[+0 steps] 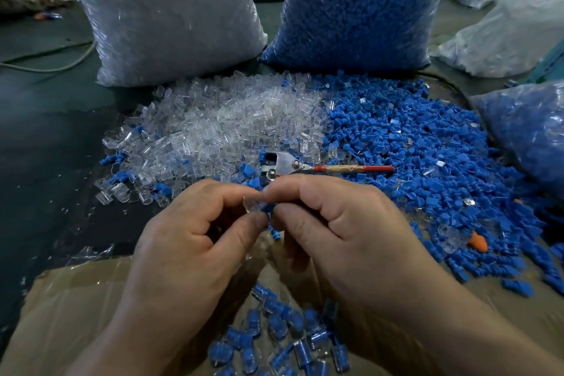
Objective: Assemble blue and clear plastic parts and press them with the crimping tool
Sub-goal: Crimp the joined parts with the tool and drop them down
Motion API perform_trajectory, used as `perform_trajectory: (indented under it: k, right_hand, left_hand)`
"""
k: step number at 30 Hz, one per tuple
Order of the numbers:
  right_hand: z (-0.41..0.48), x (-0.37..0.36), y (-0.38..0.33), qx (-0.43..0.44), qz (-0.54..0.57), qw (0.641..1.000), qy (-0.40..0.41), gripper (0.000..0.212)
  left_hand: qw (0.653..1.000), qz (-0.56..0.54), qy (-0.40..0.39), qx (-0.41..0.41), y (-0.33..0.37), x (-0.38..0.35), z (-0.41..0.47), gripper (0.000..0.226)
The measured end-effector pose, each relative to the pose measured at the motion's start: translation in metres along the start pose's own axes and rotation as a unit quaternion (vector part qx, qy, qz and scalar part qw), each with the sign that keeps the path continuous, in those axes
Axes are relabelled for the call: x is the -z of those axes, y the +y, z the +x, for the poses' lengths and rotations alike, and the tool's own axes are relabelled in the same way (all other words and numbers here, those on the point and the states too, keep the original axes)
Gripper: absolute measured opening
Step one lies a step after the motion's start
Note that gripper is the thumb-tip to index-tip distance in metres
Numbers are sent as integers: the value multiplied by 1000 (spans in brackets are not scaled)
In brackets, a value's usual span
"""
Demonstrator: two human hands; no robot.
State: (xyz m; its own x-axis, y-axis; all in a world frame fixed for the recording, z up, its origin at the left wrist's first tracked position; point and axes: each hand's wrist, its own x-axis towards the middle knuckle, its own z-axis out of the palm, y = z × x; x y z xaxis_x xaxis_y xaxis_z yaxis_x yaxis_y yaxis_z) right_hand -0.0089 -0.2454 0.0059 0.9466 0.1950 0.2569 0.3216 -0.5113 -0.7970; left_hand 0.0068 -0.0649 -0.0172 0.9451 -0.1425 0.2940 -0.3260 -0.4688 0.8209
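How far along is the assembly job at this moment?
Done: some assembled pieces lie on the cardboard. In hand: the left hand pinches a clear part, the right hand a blue part. Left: the crimping tool lies unheld, and large piles of clear parts and blue parts remain.

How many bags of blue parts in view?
2. One blue-parts bag stands at the back, right of the clear-parts bag; the second bag is at the right edge. Hazy bags behind it may hold more.
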Motion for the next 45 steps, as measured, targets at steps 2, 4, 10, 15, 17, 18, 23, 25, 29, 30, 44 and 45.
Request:
perform_trajectory:
  k: [2, 4, 10, 15, 17, 18, 23, 25, 29, 30, 44, 45]
  right_hand:
    - [-1, -1, -1, 19, -3, 1000, 25, 16]
    - [-1, -2, -2, 31, -7, 999, 30, 15]
    - [-1, 0, -1, 8, -3, 1000, 18, 13]
    - [-1, -1, -2, 21, -45, 999, 22, 8]
    - [-1, -1, -2, 44, -110, 993, 22, 12]
    - [0, -1, -3, 50, -122, 991, 19, 16]
    - [-1, -3, -4, 65, -154, 985, -36, 22]
    - [-1, -3, -6, 79, -183, 979, -44, 20]
    - [4, 6, 6, 45, -336, 941, -1, 46]
    - [6, 12, 11, -2, -373, 928, -9, 59]
    - [23, 29, 31, -104, -436, 893, -34, 53]
    - [22, 30, 29, -100, -427, 898, -21, 53]
  left_hand:
    - [1000, 5, 1, -6, 0, 1, 1, 23]
    - [1000, 16, -6, -20, -1, 1, 1, 18]
    - [997, 10, -34, -63, 2, 2, 2, 24]
    - [999, -1, -1, -55, 4, 0, 0, 26]
    - [999, -36, 0, -14, 6, -1, -3, 36]
    - [999, -53, -8, 9, 6, -1, -4, 38]
    - [993, -85, 1, 82, 2, -6, -3, 29]
    - [988, -108, 7, 113, 1, -8, -2, 26]
    - [975, -164, -10, 149, -1, -8, 0, 28]
    - [968, -192, -11, 163, -1, -6, 1, 32]
    - [899, -360, -8, 249, 4, 1, 8, 17]
    - [902, -356, -4, 246, 4, 1, 9, 17]
